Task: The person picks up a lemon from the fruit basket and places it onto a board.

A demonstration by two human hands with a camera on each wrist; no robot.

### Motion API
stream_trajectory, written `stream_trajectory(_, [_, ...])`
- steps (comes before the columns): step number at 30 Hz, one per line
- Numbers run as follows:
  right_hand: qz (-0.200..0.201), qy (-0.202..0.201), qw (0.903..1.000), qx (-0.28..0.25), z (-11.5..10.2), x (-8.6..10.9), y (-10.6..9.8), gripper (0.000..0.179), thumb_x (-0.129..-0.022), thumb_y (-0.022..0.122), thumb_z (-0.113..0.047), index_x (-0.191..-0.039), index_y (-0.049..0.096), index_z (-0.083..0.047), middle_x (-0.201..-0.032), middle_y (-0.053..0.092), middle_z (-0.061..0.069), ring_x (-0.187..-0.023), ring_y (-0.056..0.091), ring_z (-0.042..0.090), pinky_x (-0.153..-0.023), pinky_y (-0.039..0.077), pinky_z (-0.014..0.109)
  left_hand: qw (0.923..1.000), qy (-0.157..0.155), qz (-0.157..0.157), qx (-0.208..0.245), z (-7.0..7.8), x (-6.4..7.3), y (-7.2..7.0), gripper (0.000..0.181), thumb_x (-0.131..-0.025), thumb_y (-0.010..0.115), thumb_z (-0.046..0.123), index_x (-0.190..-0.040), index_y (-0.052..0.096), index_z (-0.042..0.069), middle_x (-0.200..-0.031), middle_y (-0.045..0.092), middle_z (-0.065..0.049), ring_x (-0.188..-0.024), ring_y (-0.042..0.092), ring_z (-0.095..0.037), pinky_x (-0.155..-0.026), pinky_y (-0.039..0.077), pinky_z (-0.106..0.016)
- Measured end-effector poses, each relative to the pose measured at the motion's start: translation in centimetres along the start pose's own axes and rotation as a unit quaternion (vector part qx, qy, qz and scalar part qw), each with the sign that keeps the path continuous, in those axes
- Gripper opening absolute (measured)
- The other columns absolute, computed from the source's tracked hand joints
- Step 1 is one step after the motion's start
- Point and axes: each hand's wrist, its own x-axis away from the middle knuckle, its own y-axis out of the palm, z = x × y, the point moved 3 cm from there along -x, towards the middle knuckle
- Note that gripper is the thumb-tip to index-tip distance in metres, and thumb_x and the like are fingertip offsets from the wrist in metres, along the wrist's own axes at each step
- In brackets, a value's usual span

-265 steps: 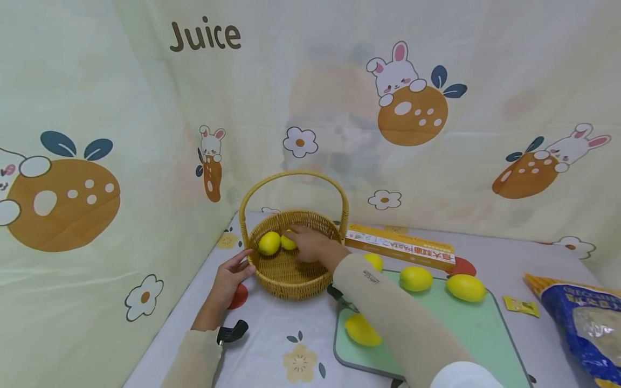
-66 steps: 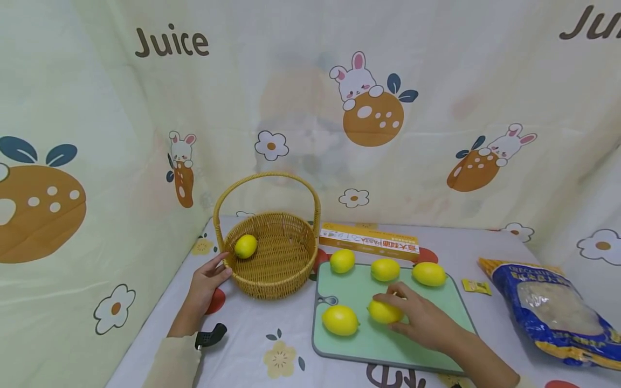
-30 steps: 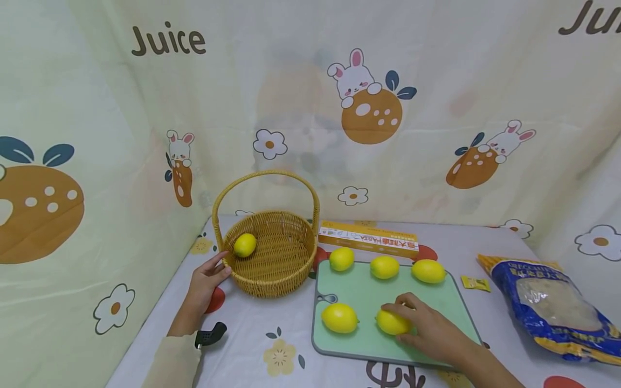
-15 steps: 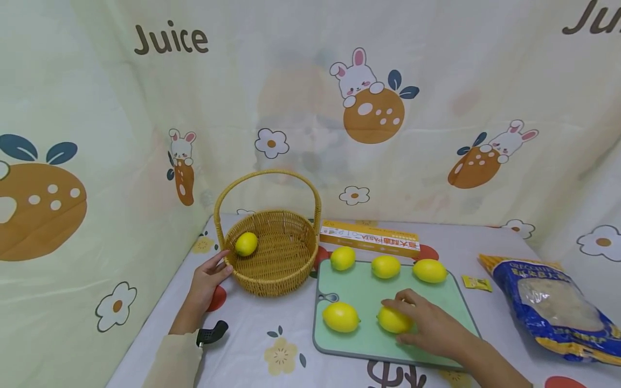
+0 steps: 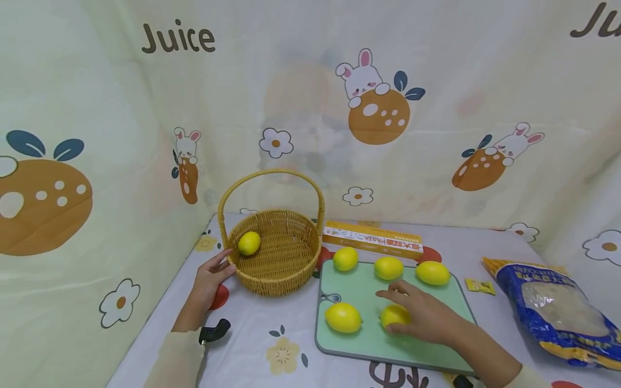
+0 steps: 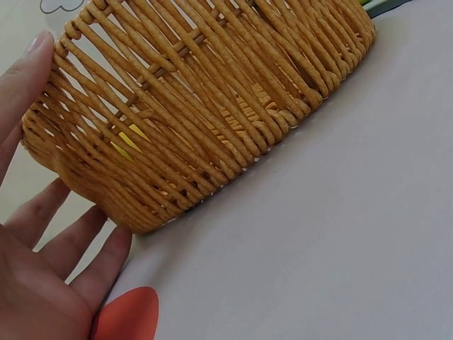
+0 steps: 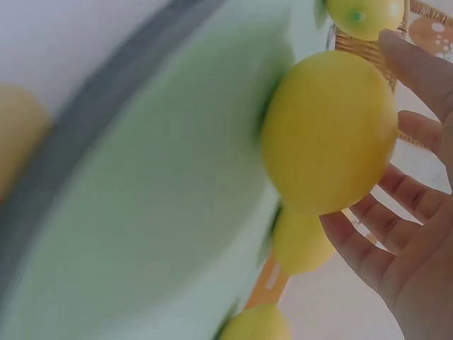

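Note:
My left hand [image 5: 212,277] holds the near left rim of a wicker basket [image 5: 274,285]; in the left wrist view its thumb is at the rim and several fingers lie along the woven wall [image 6: 198,106]. Inside the basket sits one lemon [image 5: 249,243]. My right hand [image 5: 419,310] is over a lemon [image 5: 392,315] lying on a green cutting board [image 5: 359,342], partly hidden by the hand. In the right wrist view, the fingers are spread loosely around that lemon [image 7: 329,134]. Another lemon [image 5: 343,318] lies to its left on the board.
Along the board's back edge lie three lemons: left [image 5: 346,258], middle [image 5: 388,267] and right [image 5: 433,273]. Behind them is a pasta box [image 5: 373,240]. At the right are a small yellow packet [image 5: 480,286] and a blue bag of pasta [image 5: 558,312].
A lemon has left the basket since the first frame, and my right hand has set one on the board. Its fingers have just loosened from that lemon. The left hand stays at the rim.

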Motion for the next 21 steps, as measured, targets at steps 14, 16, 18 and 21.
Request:
stream_trajectory(14, [-0.014, -0.093, 0.9937, 0.061, -3.6, -4.6, -1.8, 0.062, -0.082, 0.074, -0.051, -0.137, 0.055, -0.03, -0.128, 0.049, -0.004, -0.107, 0.051, 0.015, -0.091, 0.049, 0.041, 1.0, 0.005, 0.001, 0.0, -0.2, -0.1, 0.0, 0.06, -0.088, 0.075, 0.02, -0.142, 0.051, 0.01, -0.149, 0.042, -0.006, -0.131, 0.044, -0.024, -0.099, 0.043, -0.028])
stream_trajectory(16, [-0.019, -0.096, 0.9929, 0.068, -4.1, -5.2, -1.9, 0.062, -0.082, 0.072, -0.053, -0.138, 0.054, -0.032, -0.13, 0.049, -0.003, -0.106, 0.051, 0.014, -0.09, 0.049, 0.04, 1.0, 0.005, 0.003, 0.003, -0.1, -0.1, 0.1, 0.059, -0.088, 0.074, 0.018, -0.141, 0.052, 0.01, -0.149, 0.042, -0.006, -0.131, 0.045, -0.024, -0.101, 0.041, -0.032])
stream_trajectory(18, [-0.024, -0.095, 0.9926, 0.072, -4.6, -5.8, -2.0, 0.063, -0.083, 0.071, -0.054, -0.14, 0.053, -0.034, -0.13, 0.048, -0.003, -0.105, 0.05, 0.013, -0.089, 0.049, 0.039, 1.0, 0.002, 0.004, 0.0, -0.1, -0.1, 0.0, 0.058, -0.089, 0.073, 0.017, -0.142, 0.051, 0.01, -0.149, 0.042, -0.006, -0.131, 0.044, -0.024, -0.103, 0.04, -0.035])
stream_trajectory(21, [-0.03, -0.098, 0.9921, 0.073, -5.3, -6.7, -2.1, 0.064, -0.083, 0.07, -0.054, -0.141, 0.051, -0.035, -0.131, 0.048, -0.004, -0.107, 0.05, 0.013, -0.09, 0.049, 0.038, 1.0, -0.002, 0.006, 0.0, -0.2, -0.2, -0.1, 0.057, -0.089, 0.073, 0.017, -0.142, 0.051, 0.01, -0.149, 0.042, -0.006, -0.132, 0.044, -0.024, -0.104, 0.038, -0.038])
